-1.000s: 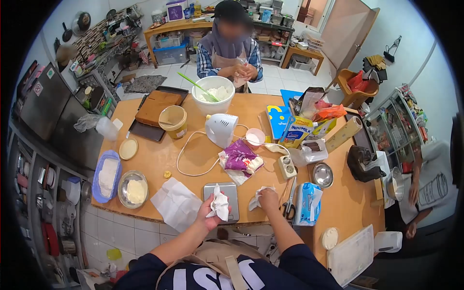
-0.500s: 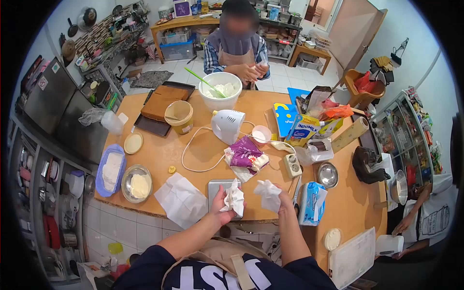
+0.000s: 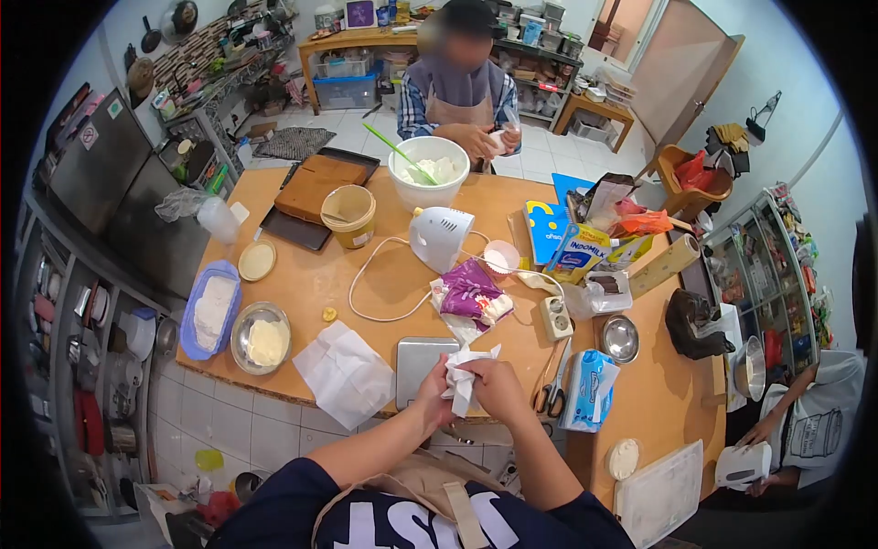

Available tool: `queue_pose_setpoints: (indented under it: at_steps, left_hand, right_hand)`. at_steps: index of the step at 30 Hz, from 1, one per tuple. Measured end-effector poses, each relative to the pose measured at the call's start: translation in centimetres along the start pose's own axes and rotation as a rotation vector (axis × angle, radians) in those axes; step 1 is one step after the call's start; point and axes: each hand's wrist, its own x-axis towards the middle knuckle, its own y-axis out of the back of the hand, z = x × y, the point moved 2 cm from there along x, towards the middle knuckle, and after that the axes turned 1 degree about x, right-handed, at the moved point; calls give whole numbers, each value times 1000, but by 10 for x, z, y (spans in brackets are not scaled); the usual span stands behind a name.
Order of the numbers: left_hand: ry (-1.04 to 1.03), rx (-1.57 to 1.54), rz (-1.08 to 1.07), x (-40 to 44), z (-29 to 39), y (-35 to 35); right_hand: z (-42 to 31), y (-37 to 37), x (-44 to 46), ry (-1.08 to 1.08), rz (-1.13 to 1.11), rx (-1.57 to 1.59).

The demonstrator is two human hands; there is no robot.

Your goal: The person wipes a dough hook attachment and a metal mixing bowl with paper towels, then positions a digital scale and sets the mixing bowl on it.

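My left hand (image 3: 435, 393) and my right hand (image 3: 498, 391) meet at the table's front edge, both closed on crumpled white tissue (image 3: 460, 382). Whether it is one piece or two I cannot tell. Just left of the tissue lies a flat grey kitchen scale (image 3: 419, 366), partly behind my left hand. A sheet of white paper (image 3: 340, 371) is spread farther left. To the right of my right hand are scissors (image 3: 554, 395) and a blue tissue pack (image 3: 585, 393). Beyond my hands sits an opened purple packet (image 3: 474, 297).
A hand mixer (image 3: 441, 236) trails its white cord across the table (image 3: 302, 288). A white bowl (image 3: 430, 190) with a green spatula stands near a person opposite, whose hands hold something whitish. At left are a metal bowl (image 3: 240, 352) and a flour tray (image 3: 189, 339). Another person holds a white appliance at right.
My right hand has moved left to my left hand, bringing its tissue against the other. The view has shifted slightly. At right, the other person's white appliance shows more fully.
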Motion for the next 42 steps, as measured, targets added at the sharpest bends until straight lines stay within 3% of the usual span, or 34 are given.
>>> queue_pose_setpoints:
  at_steps: [1, 7, 10, 16, 19, 23, 26, 27, 30, 34, 37, 42]
  left_hand:
    - [50, -79, -160, -2, 1, -1]
    - [-112, 278, 477, 0, -4, -17]
    - [-91, 244, 425, -1, -2, -28]
    - [-184, 144, 551, 7, 5, 3]
    - [-182, 122, 523, 1, 11, 10]
    - [-230, 120, 614, -15, 21, 5]
    - [-277, 89, 610, -32, 29, 14]
    - [-286, 85, 613, -36, 32, 20]
    - [-326, 62, 588, -51, 39, 32]
    - [-367, 51, 565, -70, 49, 36]
    - [-388, 24, 511, -82, 51, 42]
    - [-412, -27, 512, -93, 56, 41]
  right_hand:
    - [-4, 2, -1, 18, 5, -27]
    - [9, 4, -1, -62, 74, -20]
    - [32, 1, -1, -109, 83, 179]
    - [101, 35, -2, -280, 157, 1098]
    - [139, 60, -6, -381, 277, 1154]
    - [190, 69, -4, -444, 339, 766]
    - [233, 56, 3, -405, 318, 215]
    - [234, 51, 10, -415, 350, -131]
    - [227, 28, 12, -379, 407, -418]
    - [217, 1, 16, -220, 468, -424]
    - [205, -8, 20, -73, 363, -387]
    - [178, -14, 24, -6, -4, -384]
